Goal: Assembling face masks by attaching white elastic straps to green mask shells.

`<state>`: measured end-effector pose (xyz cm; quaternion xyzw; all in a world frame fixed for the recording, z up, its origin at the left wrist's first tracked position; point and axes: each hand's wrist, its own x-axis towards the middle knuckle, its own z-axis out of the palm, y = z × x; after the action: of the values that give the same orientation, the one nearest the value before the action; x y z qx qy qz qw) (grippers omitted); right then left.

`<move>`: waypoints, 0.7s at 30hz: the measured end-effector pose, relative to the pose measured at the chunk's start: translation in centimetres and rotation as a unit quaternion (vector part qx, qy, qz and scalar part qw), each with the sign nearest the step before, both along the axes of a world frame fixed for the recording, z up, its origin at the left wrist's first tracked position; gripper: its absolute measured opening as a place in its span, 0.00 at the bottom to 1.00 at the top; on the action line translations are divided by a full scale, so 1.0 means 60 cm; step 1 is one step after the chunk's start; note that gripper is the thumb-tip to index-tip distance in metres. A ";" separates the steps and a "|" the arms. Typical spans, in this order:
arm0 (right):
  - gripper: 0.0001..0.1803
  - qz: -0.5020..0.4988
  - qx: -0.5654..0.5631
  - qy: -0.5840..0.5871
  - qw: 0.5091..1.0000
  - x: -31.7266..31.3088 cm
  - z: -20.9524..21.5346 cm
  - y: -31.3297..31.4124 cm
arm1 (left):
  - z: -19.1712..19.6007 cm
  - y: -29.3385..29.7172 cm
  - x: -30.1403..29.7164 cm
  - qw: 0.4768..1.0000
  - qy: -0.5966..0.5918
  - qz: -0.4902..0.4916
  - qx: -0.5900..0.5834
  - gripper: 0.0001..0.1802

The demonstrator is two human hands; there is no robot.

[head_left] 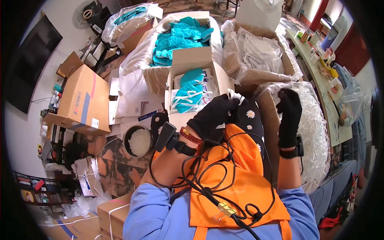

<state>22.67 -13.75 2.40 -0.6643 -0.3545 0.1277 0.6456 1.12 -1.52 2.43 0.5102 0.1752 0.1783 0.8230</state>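
Both hands wear black gloves. My left hand [218, 111] is closed at the right edge of a small open carton, with a looped bundle of white straps [235, 96] at its fingertips. My right hand [289, 109] is raised with curled fingers above the near right box; anything in it is hidden. In front of my lap, the small open carton [189, 57] holds teal face masks [189, 96] with white straps, lying on white printed packets. Beneath my right hand, a plastic-lined box [267, 106] is full of tangled white strips [313, 132].
Behind the small carton stand a lined box of teal masks [182, 40] and a lined box of flat white packets [260, 52]. A brown carton [86, 100] and a bowl of white bits [139, 141] are on the left. Black cables [208, 176] loop over my orange apron.
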 end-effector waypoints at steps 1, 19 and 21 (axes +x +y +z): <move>0.14 0.069 -0.054 0.054 0.995 -0.017 0.003 -0.012 | 0.006 0.000 0.000 1.000 0.012 -0.003 0.001 0.16; 0.10 0.325 -0.060 0.182 0.926 -0.112 -0.026 0.038 | -0.085 -0.035 0.018 0.838 0.013 0.055 0.543 0.16; 0.11 0.294 -0.026 0.283 0.913 -0.110 -0.045 0.044 | -0.084 -0.038 0.019 0.833 0.039 0.025 0.551 0.16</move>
<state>16.09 -11.13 -0.31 -0.4829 -0.3328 0.5034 0.6345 2.28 -3.79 -2.59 0.8815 0.0926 0.2453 0.3928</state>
